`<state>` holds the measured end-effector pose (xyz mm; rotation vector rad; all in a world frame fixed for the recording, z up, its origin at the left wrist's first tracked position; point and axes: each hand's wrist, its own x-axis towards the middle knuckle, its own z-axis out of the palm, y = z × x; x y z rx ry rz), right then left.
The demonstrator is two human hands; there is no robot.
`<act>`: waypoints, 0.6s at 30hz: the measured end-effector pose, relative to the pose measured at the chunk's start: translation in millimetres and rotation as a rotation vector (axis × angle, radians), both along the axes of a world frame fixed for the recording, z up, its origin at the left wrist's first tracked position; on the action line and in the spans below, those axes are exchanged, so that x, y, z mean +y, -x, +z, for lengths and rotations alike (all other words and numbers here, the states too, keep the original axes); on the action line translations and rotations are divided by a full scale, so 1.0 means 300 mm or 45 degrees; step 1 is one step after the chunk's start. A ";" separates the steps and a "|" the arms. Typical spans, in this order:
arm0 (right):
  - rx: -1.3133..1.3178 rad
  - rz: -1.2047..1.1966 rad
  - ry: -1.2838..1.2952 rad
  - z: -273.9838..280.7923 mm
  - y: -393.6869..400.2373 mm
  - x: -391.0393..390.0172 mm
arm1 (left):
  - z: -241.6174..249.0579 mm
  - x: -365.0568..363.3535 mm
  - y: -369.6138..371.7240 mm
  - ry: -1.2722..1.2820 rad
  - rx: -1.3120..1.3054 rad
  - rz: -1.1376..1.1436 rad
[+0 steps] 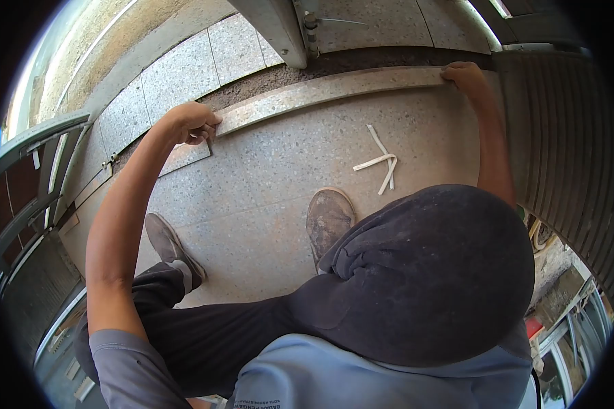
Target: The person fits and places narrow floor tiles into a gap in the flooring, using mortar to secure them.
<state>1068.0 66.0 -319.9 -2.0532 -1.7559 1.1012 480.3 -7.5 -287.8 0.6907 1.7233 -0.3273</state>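
A long, narrow speckled strip (327,88) lies along a dirt-filled gap (252,87) in the speckled tile floor (252,177). At its left end my left hand (189,124) has its fingers curled round the strip's tip, with a small dark piece showing just below them. My right hand (462,73) grips the far right end, fingers bent over the edge. A shorter flat strip (187,157) rests on the floor below my left hand. Thin whitish bent pieces (382,161) lie on the tiles between my arms.
A metal post (280,31) stands beyond the gap at the top. Ribbed dark panelling (569,157) rises at the right. Metal frames (44,163) are at the left. My shoes (331,218) are on the floor. Frames and loose items lie at the lower right.
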 end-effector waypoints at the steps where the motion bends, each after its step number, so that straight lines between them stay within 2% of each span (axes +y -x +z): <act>1: -0.014 -0.018 -0.034 -0.024 0.003 -0.029 | 0.012 -0.016 -0.009 0.017 -0.019 -0.006; 5: -0.053 -0.122 0.078 -0.005 0.026 -0.112 | 0.024 -0.081 -0.046 0.074 0.008 -0.127; 11: -0.475 0.075 0.027 0.012 0.073 -0.178 | 0.024 -0.130 -0.078 -0.099 0.100 -0.284; 14: -0.887 0.080 -0.076 0.103 0.221 -0.212 | 0.048 -0.133 -0.110 -0.215 0.170 -0.500; 16: -0.816 0.156 -0.589 0.069 0.321 -0.223 | 0.035 -0.132 -0.107 -0.217 0.183 -0.553; 18: -0.516 0.330 -0.590 0.098 0.478 -0.208 | 0.017 -0.127 -0.099 -0.213 0.186 -0.590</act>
